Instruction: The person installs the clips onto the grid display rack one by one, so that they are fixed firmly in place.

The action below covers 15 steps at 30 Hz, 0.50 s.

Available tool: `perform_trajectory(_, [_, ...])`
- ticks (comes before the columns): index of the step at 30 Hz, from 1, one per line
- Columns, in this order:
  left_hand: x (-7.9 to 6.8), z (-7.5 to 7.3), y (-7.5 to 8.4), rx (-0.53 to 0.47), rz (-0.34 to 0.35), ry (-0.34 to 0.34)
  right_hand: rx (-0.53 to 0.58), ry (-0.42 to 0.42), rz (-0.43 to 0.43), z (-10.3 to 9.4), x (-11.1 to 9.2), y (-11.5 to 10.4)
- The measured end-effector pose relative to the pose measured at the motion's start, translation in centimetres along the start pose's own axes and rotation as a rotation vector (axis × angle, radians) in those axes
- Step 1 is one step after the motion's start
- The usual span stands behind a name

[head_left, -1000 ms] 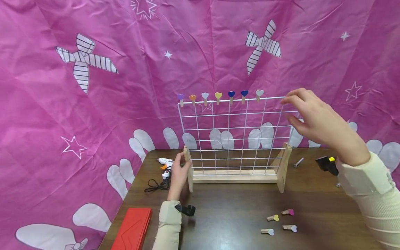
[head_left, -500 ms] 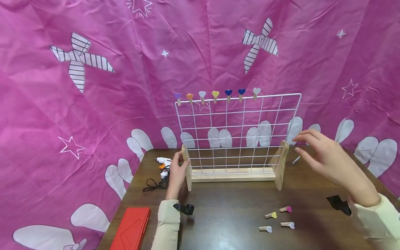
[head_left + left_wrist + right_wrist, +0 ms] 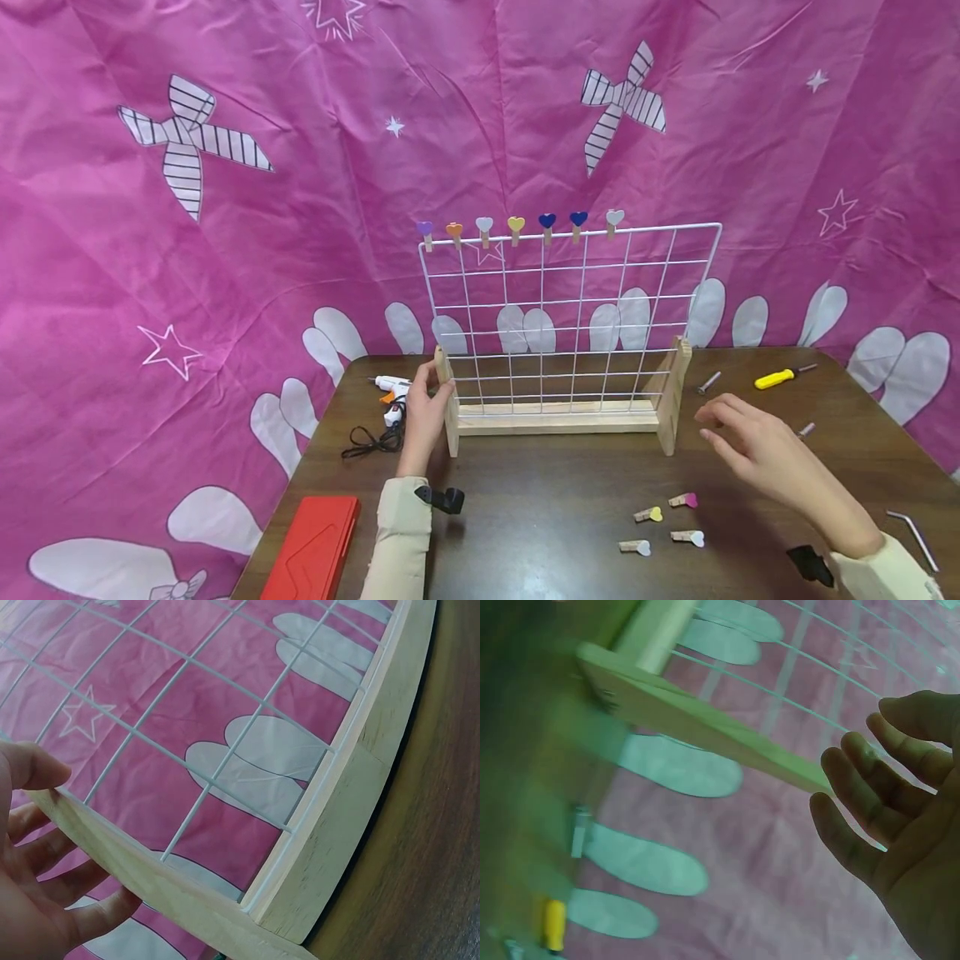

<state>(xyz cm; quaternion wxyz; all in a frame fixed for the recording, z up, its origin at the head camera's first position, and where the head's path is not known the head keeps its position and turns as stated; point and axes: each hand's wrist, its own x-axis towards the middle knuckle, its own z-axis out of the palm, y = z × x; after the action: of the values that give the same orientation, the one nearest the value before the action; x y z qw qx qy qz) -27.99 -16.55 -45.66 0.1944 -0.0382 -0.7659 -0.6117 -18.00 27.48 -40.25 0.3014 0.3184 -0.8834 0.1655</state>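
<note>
The white wire grid [image 3: 582, 301] stands upright in its wooden stand [image 3: 558, 418], near the far edge of the brown table [image 3: 525, 500]; its top bar has a bare stretch from the last clip to the right corner, and tabletop lies between the stand's front and the four loose heart clips [image 3: 648, 515]; to the stand's right the tabletop runs on to the right edge, with tools spread over it.

The left hand [image 3: 427, 408] grips the stand's left upright [image 3: 447, 408], thumb on one side, fingers curled round the other; the right hand [image 3: 765, 442] holds nothing, its fingers loosely bent, just beyond the right upright [image 3: 675, 398] and up and to the right of the loose clips; its height over the table I cannot tell.

Seven heart clips [image 3: 516, 227] sit on the top bar: one purple, one orange, two white, one yellow, two dark blue; the four loose ones are one pink, one yellow, two white; farther out lie two bolts [image 3: 708, 382], one yellow screwdriver [image 3: 776, 379], one hex key [image 3: 913, 537], one glue gun [image 3: 392, 386] with black cable, and one red case [image 3: 311, 546] by the left edge; pink cloth [image 3: 300, 167] hangs behind.
</note>
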Motion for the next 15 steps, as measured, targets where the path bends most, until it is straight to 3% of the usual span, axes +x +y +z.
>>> perform_trajectory(6, [0.0,0.0,0.5,-0.016,0.003,-0.004,0.006,-0.100,0.044,2.5,-2.5,0.7])
perform_trajectory(13, [-1.2,-0.3,3.6,0.007,0.025,-0.012,0.046,-0.252,0.076,4.5,-4.3,1.0])
perform_trajectory(15, [-1.2,-0.3,3.7,0.006,0.019,-0.015,0.075,-0.320,0.077,4.9,-4.6,1.1])
